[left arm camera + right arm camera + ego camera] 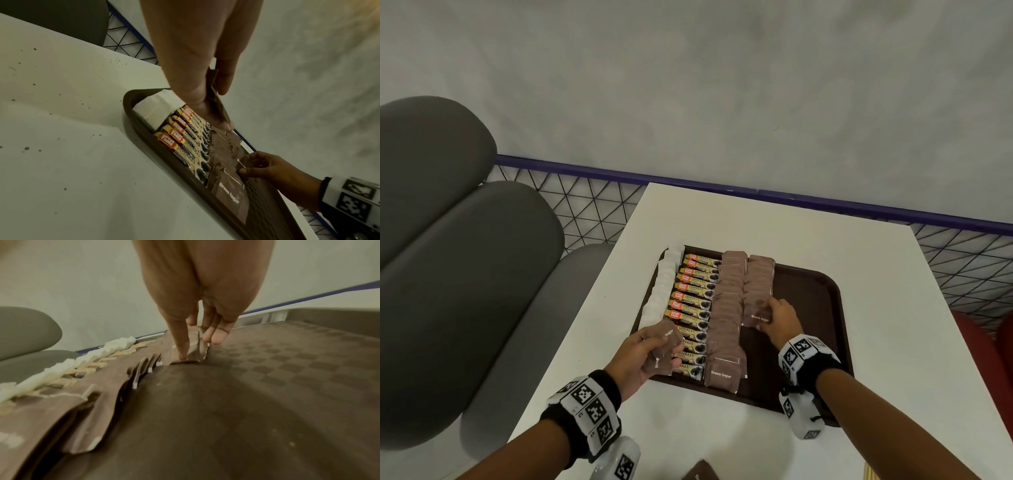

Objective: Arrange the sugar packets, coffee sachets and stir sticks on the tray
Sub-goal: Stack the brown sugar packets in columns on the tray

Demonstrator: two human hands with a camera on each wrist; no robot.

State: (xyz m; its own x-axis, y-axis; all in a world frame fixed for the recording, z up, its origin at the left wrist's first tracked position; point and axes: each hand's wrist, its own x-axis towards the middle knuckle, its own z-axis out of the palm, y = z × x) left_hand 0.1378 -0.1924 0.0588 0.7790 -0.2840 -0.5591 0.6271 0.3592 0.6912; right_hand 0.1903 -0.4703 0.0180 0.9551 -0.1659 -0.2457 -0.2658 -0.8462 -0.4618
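A brown tray (822,308) sits on a white table (876,291), and every place below is given from that tray. Along its left edge runs a line of white packets (662,284); just right of those lies a row of coffee sachets (693,301), overlapped like shingles; right again come two columns of brown sugar packets (726,308), the second column shorter and stopping about mid-tray. The tray's right half is bare. The overlap probably saves room and keeps each label readable.

The right hand (779,318) is at the near end of the short column, thumb and fingers pinching one sugar packet (756,315). In the right wrist view the thumb (180,344) presses on the packet's face while the other fingers are behind its right edge, its lower edge touching the tray floor. It looks like the packet is being seated against the one before it, extending that column toward the near rim.

The left hand (645,353) hovers over the tray's near-left corner, above the sachets, its fingers curled around a small stack (664,346) of brown sugar packets. The stack sticks out past the fingertips toward the tray's middle, and is likely held there as a ready supply for the right hand.

No stir sticks can be made out on the tray. A brown scrap (700,472) and a pale strip (869,471) show on the table near the tray's front edge, too cropped to identify.
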